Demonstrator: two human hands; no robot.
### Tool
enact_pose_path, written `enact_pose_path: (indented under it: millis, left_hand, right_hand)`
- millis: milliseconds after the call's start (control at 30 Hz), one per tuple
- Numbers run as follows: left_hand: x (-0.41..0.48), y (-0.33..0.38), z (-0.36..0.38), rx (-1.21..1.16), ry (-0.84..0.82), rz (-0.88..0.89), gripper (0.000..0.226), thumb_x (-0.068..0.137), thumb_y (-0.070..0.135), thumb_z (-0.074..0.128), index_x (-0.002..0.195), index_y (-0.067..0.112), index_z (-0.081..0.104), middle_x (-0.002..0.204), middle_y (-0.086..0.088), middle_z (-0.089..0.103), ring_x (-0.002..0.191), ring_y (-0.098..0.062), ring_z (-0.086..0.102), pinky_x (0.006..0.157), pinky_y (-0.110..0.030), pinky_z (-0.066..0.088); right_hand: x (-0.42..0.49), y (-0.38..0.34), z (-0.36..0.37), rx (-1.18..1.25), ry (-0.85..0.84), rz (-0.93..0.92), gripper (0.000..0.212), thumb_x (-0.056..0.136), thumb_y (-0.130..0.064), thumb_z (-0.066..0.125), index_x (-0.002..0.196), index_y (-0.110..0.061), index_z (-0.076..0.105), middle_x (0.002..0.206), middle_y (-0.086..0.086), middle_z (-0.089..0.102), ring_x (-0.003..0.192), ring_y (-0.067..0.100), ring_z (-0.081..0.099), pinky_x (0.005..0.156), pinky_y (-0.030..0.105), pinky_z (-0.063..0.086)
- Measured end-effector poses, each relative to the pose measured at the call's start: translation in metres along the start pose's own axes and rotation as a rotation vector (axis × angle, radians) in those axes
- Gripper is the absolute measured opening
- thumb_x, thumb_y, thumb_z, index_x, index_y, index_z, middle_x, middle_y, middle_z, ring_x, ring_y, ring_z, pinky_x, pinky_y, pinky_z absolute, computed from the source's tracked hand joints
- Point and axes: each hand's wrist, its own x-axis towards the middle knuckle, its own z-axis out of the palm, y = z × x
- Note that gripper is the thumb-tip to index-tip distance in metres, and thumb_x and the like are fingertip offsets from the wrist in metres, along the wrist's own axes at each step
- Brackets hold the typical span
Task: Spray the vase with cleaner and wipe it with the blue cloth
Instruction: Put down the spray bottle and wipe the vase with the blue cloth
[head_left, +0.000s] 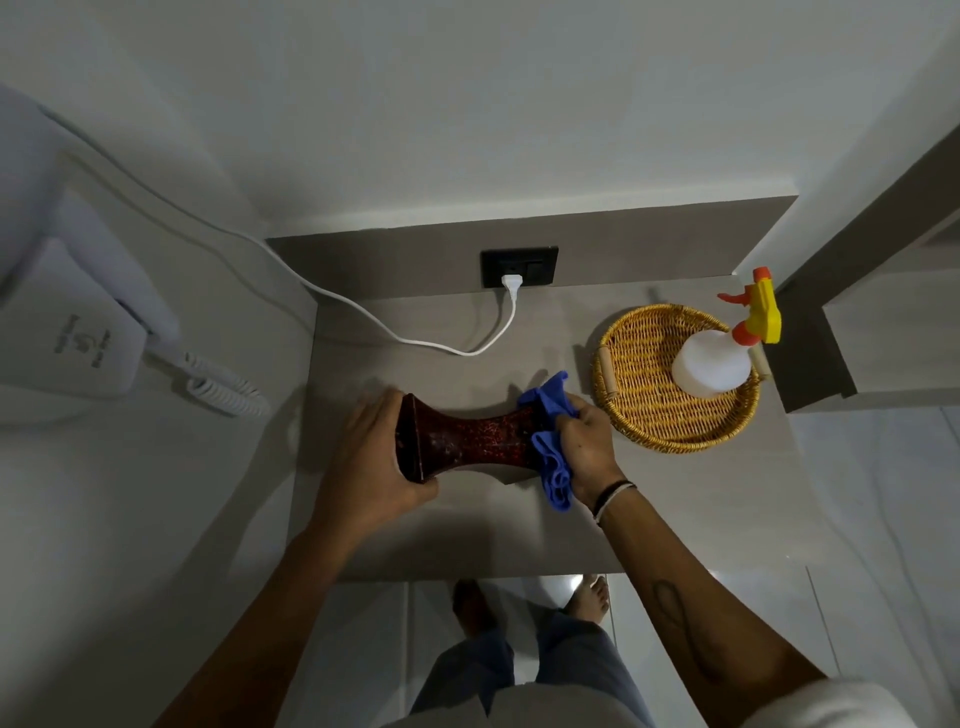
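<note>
A dark red speckled vase (467, 441) lies on its side, held just above the grey counter (467, 535). My left hand (371, 457) grips its wide flared end on the left. My right hand (589, 449) presses the bunched blue cloth (550, 441) around the vase's other end, which the cloth hides. The white spray bottle (714, 364) with a yellow and orange trigger head stands upright in the wicker basket (631, 415) at the right, apart from both hands.
A black wall socket (519, 266) holds a white plug, and its cable (395, 335) runs across the back of the counter. A white wall-mounted unit with a coiled cord (223, 392) hangs at the left. The counter's front edge is near my legs.
</note>
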Motion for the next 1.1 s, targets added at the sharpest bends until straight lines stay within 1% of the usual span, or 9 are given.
enact_pose_path:
  millis: [100, 200, 367, 567, 700, 800, 867, 1000, 1100]
  left_hand:
    - [-0.002, 0.006, 0.001, 0.035, 0.047, 0.027, 0.101, 0.057, 0.035, 0.092, 0.146, 0.013, 0.050, 0.140, -0.005, 0.055, 0.130, -0.029, 0.055, 0.102, -0.043, 0.054]
    - [-0.008, 0.012, 0.008, 0.147, 0.102, 0.145, 0.110, 0.052, 0.035, 0.094, 0.148, 0.004, 0.049, 0.139, -0.012, 0.056, 0.126, -0.033, 0.055, 0.102, -0.041, 0.051]
    - [-0.003, 0.019, 0.010, 0.221, 0.123, 0.232, 0.110, 0.052, 0.043, 0.088, 0.147, 0.006, 0.046, 0.137, -0.011, 0.056, 0.124, -0.032, 0.054, 0.102, -0.037, 0.049]
    - [0.000, 0.022, 0.014, 0.133, 0.101, 0.158, 0.090, 0.048, 0.037, 0.087, 0.127, 0.006, 0.060, 0.117, -0.009, 0.063, 0.107, -0.032, 0.062, 0.089, -0.040, 0.054]
    - [0.000, 0.018, 0.018, 0.110, 0.112, 0.176, 0.073, 0.051, 0.037, 0.086, 0.114, 0.007, 0.064, 0.105, -0.005, 0.063, 0.096, -0.032, 0.064, 0.084, -0.033, 0.048]
    - [-0.004, 0.012, 0.015, 0.156, 0.094, 0.104, 0.097, 0.049, 0.042, 0.088, 0.133, 0.002, 0.060, 0.122, -0.014, 0.064, 0.110, -0.038, 0.063, 0.093, -0.040, 0.051]
    - [-0.006, 0.015, 0.015, 0.158, 0.083, 0.085, 0.108, 0.047, 0.039, 0.092, 0.141, 0.001, 0.056, 0.131, -0.016, 0.062, 0.118, -0.038, 0.060, 0.098, -0.042, 0.051]
    - [-0.003, 0.027, 0.015, 0.103, 0.091, 0.083, 0.099, 0.048, 0.039, 0.088, 0.135, 0.001, 0.059, 0.125, -0.016, 0.064, 0.114, -0.037, 0.061, 0.098, -0.037, 0.047]
    - [-0.005, 0.028, 0.020, 0.056, 0.132, 0.097, 0.085, 0.056, 0.041, 0.085, 0.129, 0.005, 0.060, 0.121, -0.018, 0.068, 0.112, -0.037, 0.064, 0.097, -0.031, 0.042]
  right_hand:
    - [-0.010, 0.011, 0.001, -0.264, 0.072, -0.266, 0.051, 0.100, 0.012, 0.045, 0.143, -0.007, 0.064, 0.132, 0.016, 0.070, 0.117, 0.028, 0.067, 0.104, 0.041, 0.055]
    - [-0.024, 0.024, 0.001, -0.396, 0.091, -0.460, 0.062, 0.097, 0.018, 0.049, 0.155, -0.001, 0.050, 0.158, 0.015, 0.055, 0.147, 0.026, 0.051, 0.128, 0.040, 0.038]
    - [-0.044, 0.031, -0.004, -0.412, -0.001, -0.542, 0.071, 0.093, 0.024, 0.049, 0.159, -0.002, 0.044, 0.164, 0.013, 0.048, 0.153, 0.023, 0.046, 0.130, 0.046, 0.037]
    - [-0.076, 0.021, 0.020, -0.522, -0.192, -0.794, 0.079, 0.094, 0.007, 0.049, 0.167, -0.008, 0.025, 0.179, 0.013, 0.014, 0.164, 0.007, 0.023, 0.132, 0.019, 0.026]
    - [-0.081, 0.040, 0.026, -0.792, -0.386, -0.915, 0.084, 0.092, 0.002, 0.044, 0.170, -0.010, 0.017, 0.181, 0.010, 0.001, 0.168, 0.022, 0.014, 0.134, 0.029, 0.024]
    - [-0.059, 0.047, 0.004, -1.034, -0.295, -0.922, 0.096, 0.088, 0.018, 0.058, 0.168, -0.014, 0.017, 0.179, 0.015, 0.000, 0.166, 0.034, 0.012, 0.129, 0.050, 0.039]
    - [-0.045, 0.043, -0.013, -1.092, -0.227, -0.795, 0.096, 0.091, 0.019, 0.059, 0.168, -0.016, 0.015, 0.177, 0.010, -0.004, 0.167, 0.031, 0.006, 0.129, 0.052, 0.036]
    - [-0.065, 0.032, 0.008, -0.903, -0.302, -0.723, 0.081, 0.099, 0.009, 0.052, 0.169, -0.011, 0.018, 0.179, 0.007, -0.003, 0.168, 0.028, 0.004, 0.135, 0.049, 0.024]
    - [-0.104, 0.036, 0.040, -0.698, -0.355, -0.831, 0.080, 0.097, -0.002, 0.042, 0.171, -0.012, 0.013, 0.181, 0.008, -0.004, 0.169, 0.024, 0.009, 0.136, 0.027, 0.017]
